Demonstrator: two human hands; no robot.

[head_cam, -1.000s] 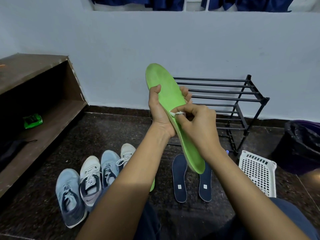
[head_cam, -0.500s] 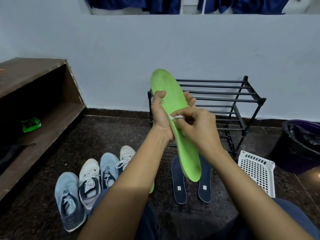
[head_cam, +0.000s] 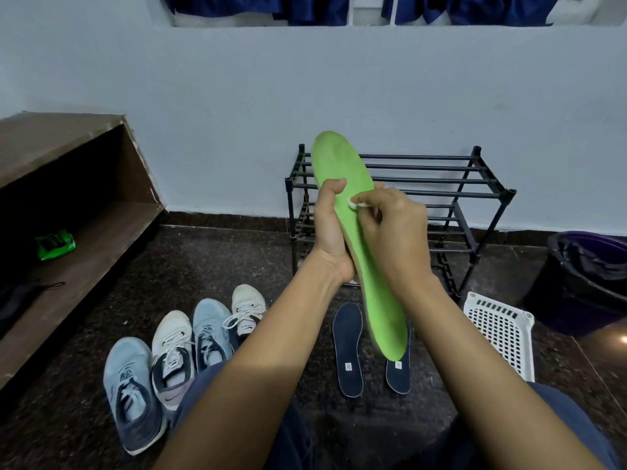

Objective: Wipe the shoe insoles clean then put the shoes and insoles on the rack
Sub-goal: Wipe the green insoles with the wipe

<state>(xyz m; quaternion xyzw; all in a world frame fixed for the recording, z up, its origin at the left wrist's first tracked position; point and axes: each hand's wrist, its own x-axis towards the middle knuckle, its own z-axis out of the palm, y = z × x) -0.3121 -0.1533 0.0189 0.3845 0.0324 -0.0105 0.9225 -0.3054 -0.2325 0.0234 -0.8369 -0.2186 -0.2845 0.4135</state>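
My left hand (head_cam: pixel 330 228) grips a long green insole (head_cam: pixel 342 164) around its middle and holds it upright in front of me. My right hand (head_cam: pixel 393 232) pinches a small white wipe (head_cam: pixel 354 204) against the insole's face, just right of my left thumb. Two dark blue insoles (head_cam: pixel 347 347) lie flat on the floor below. Several shoes stand in a row at the lower left: light blue ones (head_cam: pixel 130 391) and white ones (head_cam: pixel 171 354). The black metal shoe rack (head_cam: pixel 441 179) stands against the wall behind the green insole.
A white plastic basket (head_cam: pixel 498 330) sits right of the rack, with a dark bin (head_cam: pixel 587 283) lined with a black bag beyond it. A brown wooden shelf unit (head_cam: pixel 78 198) at left holds a green packet (head_cam: pixel 54 244). My knees fill the bottom edge.
My right hand has slid the wipe up the green insole, from its middle toward the upper part beside my left thumb. The view has tilted so everything sits lower.
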